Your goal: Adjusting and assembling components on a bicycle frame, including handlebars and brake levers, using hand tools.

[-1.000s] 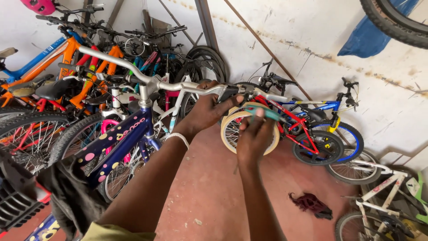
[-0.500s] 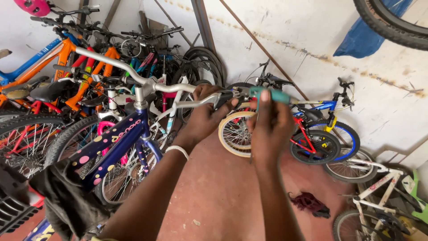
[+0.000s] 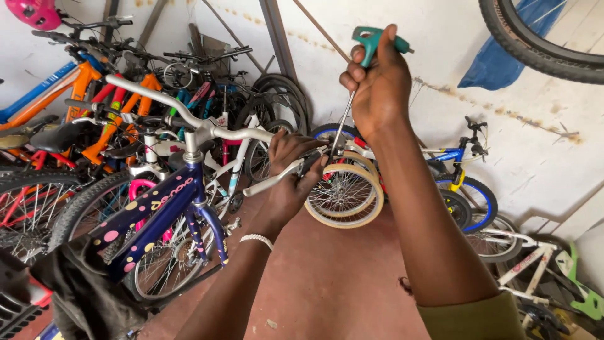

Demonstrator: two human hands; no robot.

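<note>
In the head view, the right hand (image 3: 377, 82) is raised high and closed in a fist around the teal T-shaped handle of a hex key (image 3: 371, 44). Its thin steel shaft runs down from under the palm to the brake lever clamp on the silver handlebar (image 3: 207, 129) of a dark blue children's bicycle (image 3: 151, 208) dotted with pink and yellow spots. The left hand (image 3: 292, 173) sits below and left of the right one, fingers wrapped around the bar's right end and its lever, just where the tool's tip meets the bar. A pale beaded bracelet (image 3: 257, 239) rings the left wrist.

Half a second ago the right hand was lower, level with the bar and held flat with the tool's handle near the fingertips; now it has lifted well above the bar and the shaft stands nearly upright. The left hand has kept its grip on the bar.

The handlebar is smooth curved metal tube. Behind it stand a cream-tyred small wheel (image 3: 345, 192) with fine spokes, orange bicycle frames (image 3: 82, 82), and a rough, stained white wall (image 3: 440, 56). The floor (image 3: 327, 277) is dull red concrete.
</note>
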